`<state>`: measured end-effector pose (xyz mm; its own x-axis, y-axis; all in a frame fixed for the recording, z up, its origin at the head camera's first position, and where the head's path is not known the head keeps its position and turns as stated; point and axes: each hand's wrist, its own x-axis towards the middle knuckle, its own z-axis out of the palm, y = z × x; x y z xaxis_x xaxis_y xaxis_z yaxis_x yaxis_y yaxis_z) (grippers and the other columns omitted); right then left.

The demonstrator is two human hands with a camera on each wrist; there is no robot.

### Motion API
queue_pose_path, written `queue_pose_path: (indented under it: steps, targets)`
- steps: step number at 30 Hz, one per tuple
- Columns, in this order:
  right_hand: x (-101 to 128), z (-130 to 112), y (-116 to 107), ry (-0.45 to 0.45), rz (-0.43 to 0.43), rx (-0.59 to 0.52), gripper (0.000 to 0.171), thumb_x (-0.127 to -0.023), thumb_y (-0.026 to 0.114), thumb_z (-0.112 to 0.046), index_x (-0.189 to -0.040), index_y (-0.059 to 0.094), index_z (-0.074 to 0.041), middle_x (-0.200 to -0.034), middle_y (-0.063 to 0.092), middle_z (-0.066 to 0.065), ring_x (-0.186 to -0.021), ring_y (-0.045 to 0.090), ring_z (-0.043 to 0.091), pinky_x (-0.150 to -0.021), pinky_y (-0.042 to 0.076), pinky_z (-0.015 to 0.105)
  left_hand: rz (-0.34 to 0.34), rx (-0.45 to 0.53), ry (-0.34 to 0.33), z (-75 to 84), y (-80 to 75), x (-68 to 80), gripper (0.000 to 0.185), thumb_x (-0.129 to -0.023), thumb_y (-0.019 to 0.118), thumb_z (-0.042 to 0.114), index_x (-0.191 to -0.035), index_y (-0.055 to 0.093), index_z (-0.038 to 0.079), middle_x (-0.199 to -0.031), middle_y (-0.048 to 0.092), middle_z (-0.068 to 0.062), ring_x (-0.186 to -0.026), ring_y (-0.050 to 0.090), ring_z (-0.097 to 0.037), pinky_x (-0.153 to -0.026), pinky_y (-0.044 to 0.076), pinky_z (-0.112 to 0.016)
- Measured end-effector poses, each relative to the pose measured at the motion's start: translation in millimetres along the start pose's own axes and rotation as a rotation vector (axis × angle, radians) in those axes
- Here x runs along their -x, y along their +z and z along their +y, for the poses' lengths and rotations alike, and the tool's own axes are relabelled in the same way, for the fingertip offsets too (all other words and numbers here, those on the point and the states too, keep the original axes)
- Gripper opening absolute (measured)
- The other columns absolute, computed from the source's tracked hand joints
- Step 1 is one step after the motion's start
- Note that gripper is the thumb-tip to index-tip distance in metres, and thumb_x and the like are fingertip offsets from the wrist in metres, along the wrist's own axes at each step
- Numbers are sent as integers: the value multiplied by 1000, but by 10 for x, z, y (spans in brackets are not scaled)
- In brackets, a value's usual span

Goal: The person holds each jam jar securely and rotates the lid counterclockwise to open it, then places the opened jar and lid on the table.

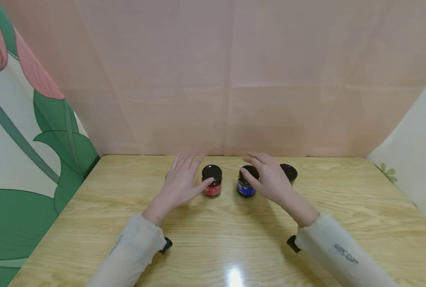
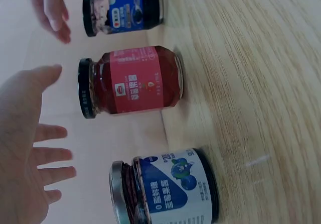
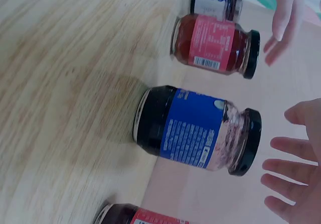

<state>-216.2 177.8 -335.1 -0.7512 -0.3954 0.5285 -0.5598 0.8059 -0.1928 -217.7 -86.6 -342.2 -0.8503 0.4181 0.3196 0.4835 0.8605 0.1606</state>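
Note:
My left hand (image 1: 179,182), fingers spread, hovers just left of a strawberry jam jar (image 1: 213,190) with a red label and black lid. In the left wrist view, a blueberry jam jar (image 2: 175,190) with a silver lid stands nearby; my hand mostly hides it in the head view. My right hand (image 1: 271,181) is above and beside a dark jam jar (image 1: 246,189) with a blue label and black lid. The right wrist view shows its fingers apart from that lid. Partly behind my right hand is another black-lidded jar (image 1: 289,172), its label red (image 3: 155,217). Neither hand holds anything.
The jars stand upright in a row near the back of a wood-grain table (image 1: 213,239). A plain pinkish cloth (image 1: 227,99) hangs behind it. Walls rise on both sides, the left one (image 1: 22,159) painted with tulips.

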Motion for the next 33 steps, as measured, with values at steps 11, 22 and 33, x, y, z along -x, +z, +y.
queue_pose_path:
  steps: [11,22,33]
  targets:
    - [40,-90,-23,-38,53,-64,25,-90,65,-19,-109,70,-4,-117,66,15,-108,61,32,-86,53,48,28,27,26,-176,-79,190,69,-88,63,46,-136,48,-1,-138,51,-21,-132,43,-35,-117,20,-51]
    - [104,-198,-58,-68,105,-101,20,-86,68,-15,-105,71,-6,-111,68,11,-99,64,28,-75,55,42,22,55,-17,-325,-18,343,69,-81,74,36,-133,48,-1,-136,49,-25,-129,45,-39,-113,28,-52]
    - [158,-265,-57,-112,139,-115,26,-85,68,-15,-109,68,-5,-107,69,10,-99,65,26,-77,55,40,12,70,-112,-463,70,421,91,-76,80,39,-141,35,-7,-141,42,-29,-131,42,-42,-110,33,-53]
